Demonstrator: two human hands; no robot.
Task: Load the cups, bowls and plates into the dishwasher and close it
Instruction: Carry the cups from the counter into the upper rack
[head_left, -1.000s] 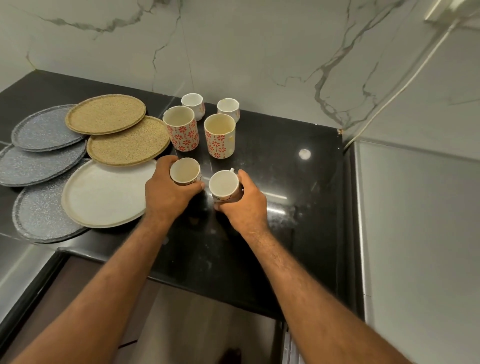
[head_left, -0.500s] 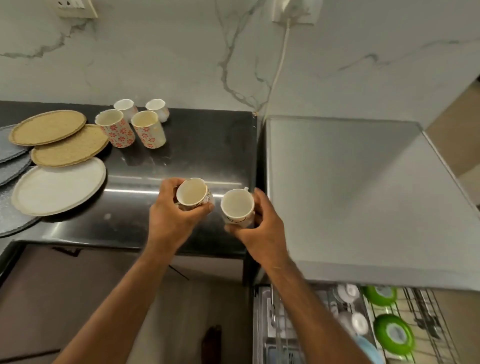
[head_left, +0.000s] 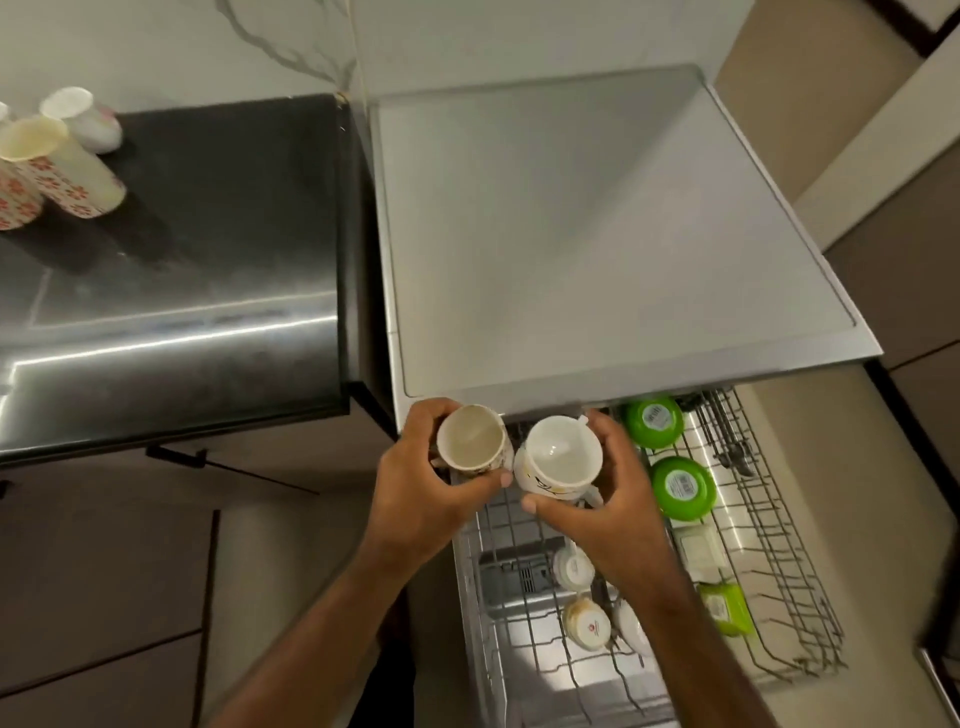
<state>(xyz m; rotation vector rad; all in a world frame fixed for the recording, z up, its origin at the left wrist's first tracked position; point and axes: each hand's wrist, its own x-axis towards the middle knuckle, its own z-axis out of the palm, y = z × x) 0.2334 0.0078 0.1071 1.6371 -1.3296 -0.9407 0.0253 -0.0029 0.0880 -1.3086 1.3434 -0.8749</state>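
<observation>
Head view: left hand (head_left: 415, 483), right hand (head_left: 618, 514) grip cups (head_left: 563, 460) over rack (head_left: 774, 545) beside black counter (head_left: 208, 249).

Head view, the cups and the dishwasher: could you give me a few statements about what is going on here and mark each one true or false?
1. The left hand grips the left cup and the right hand grips the right cup. True.
2. The rack is pulled out below the hands. True.
3. The green bowls sit on the counter. False: they lie in the rack.
4. No cups are on the counter. False: floral cups stand at its far left.
5. Both held cups are turned mouth down. False: their open mouths face up, so the insides show.
</observation>
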